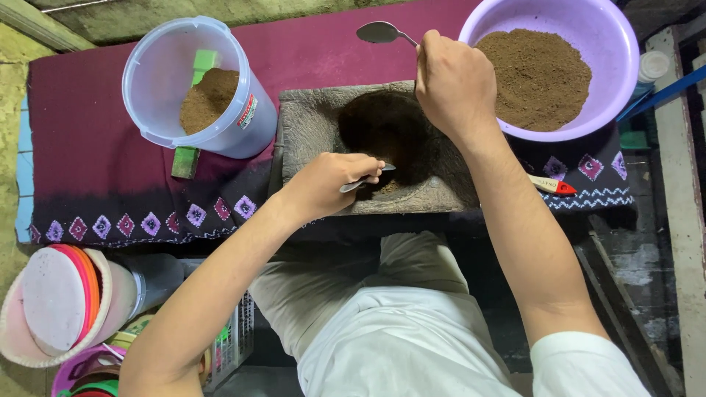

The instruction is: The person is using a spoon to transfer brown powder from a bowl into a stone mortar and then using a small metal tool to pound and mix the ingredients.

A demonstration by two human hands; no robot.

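While a small spoon point(365, 180) is pinched in the left hand point(327, 184), its tip is laid into the dark hollow of the stone mortar point(309, 129), where a little brown powder point(388, 187) can be seen at the near edge. That spoon's long axis runs roughly left to right, handle toward the left hand, tip pointing toward the middle of the hollow. A second, larger spoon point(379, 32) is held in the right hand point(454, 82), whose fingers are closed around the handle; its bowl is raised beyond the far rim of the mortar, well apart from the powder below, with the handle slanting back toward the fist. The powder in the hollow lies nearer the left hand, just beyond its fingertips, and below and toward the body from the right hand.

Just right of the right hand a purple bowl point(625, 51) filled with brown powder is set. To the far left a clear tub point(243, 125) with some powder inside is stood on the maroon cloth point(95, 162). A red-tipped tool point(553, 185) is laid at the cloth's near edge.
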